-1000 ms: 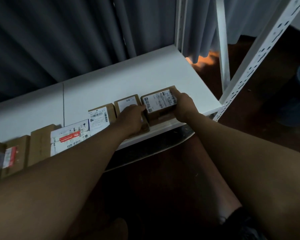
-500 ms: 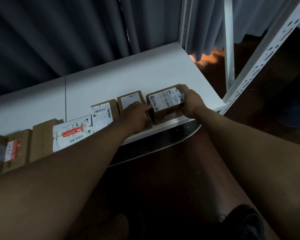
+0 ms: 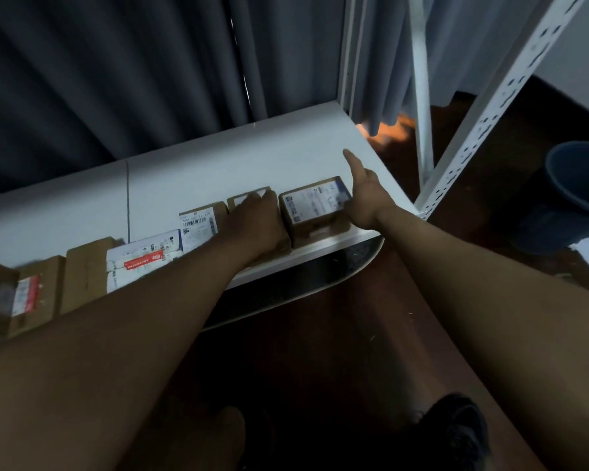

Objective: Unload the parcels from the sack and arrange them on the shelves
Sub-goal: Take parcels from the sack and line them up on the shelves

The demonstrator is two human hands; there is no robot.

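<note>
Two bare forearms enter from 7 and 4 o'clock, reaching up to the front edge of the white shelf (image 3: 218, 171).

Left hand (image 3: 255, 222): palm down, fingers laid over the small brown parcel (image 3: 244, 201) second from the row's right end, mostly covering it; grip cannot be told.

Right hand (image 3: 363, 195): just beside the right side of the end parcel (image 3: 315, 207), at its 3 o'clock; index finger straight, pointing to 11 o'clock over bare shelf, holding nothing. Half a second ago this hand clasped that parcel's right edge; it has let go.

Row of parcels along the shelf's front edge, running toward 8 o'clock: barcode-labelled box (image 3: 198, 226), white packet with red sticker (image 3: 143, 258), plain brown boxes (image 3: 82, 270).

Beyond, at 12 o'clock: grey curtain (image 3: 116, 79). At 2 o'clock: perforated white upright (image 3: 483, 117). At 3 o'clock: blue bucket (image 3: 578, 185) on the floor.
</note>
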